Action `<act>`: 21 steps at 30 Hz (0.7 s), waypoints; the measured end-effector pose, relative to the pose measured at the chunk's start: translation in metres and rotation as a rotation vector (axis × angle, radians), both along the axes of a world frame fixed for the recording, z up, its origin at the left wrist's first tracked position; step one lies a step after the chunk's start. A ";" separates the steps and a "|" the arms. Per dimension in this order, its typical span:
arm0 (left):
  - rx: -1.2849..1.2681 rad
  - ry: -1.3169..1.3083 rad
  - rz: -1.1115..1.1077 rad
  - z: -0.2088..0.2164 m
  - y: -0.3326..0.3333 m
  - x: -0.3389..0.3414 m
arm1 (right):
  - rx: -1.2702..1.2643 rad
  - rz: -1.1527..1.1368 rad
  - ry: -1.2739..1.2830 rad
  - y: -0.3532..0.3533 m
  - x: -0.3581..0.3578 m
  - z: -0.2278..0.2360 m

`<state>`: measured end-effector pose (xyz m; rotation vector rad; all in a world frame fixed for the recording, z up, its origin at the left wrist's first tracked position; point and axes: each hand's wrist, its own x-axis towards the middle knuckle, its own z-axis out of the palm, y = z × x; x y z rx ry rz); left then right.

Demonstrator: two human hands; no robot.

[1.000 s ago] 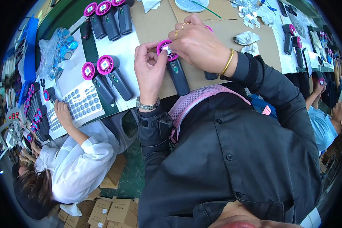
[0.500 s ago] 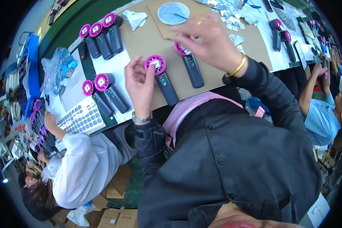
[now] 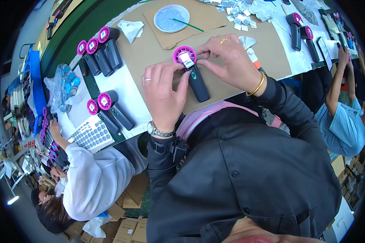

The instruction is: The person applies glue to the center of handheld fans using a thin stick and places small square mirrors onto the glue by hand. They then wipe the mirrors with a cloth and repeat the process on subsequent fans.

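Note:
A dark grey handheld fan (image 3: 198,86) with a round magenta head lies on the brown board in front of me. A white square covers the middle of its head, and a small silvery piece (image 3: 189,64) sits just below that. My left hand (image 3: 164,86) curls in from the left, thumb and forefinger at the neck of the fan. From the other side my right hand (image 3: 231,60) closes its fingertips on the head's right edge. Whatever lies beneath my left palm is hidden.
Several more fans (image 3: 103,56) stand in two groups to the left. Farther off are a round white dish (image 3: 160,25) with a green stick, a white cloth (image 3: 130,30) and silvery squares (image 3: 240,18). A co-worker in white (image 3: 93,178) sits at my left.
My right hand has come down from above to the fan's right side. My left hand has moved from another fan to this one's left side. That other fan no longer shows.

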<state>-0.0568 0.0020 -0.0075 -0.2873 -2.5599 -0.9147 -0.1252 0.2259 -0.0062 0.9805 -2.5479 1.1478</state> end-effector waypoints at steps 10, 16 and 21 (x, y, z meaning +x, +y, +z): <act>-0.093 0.091 -0.074 -0.006 0.001 -0.031 | -0.017 -0.066 -0.006 0.007 0.001 -0.008; -0.089 0.041 -0.034 -0.007 0.000 -0.038 | -0.068 -0.064 -0.048 0.008 0.005 -0.006; -0.101 0.014 -0.024 -0.008 -0.003 -0.039 | -0.088 -0.055 -0.055 0.005 0.007 0.000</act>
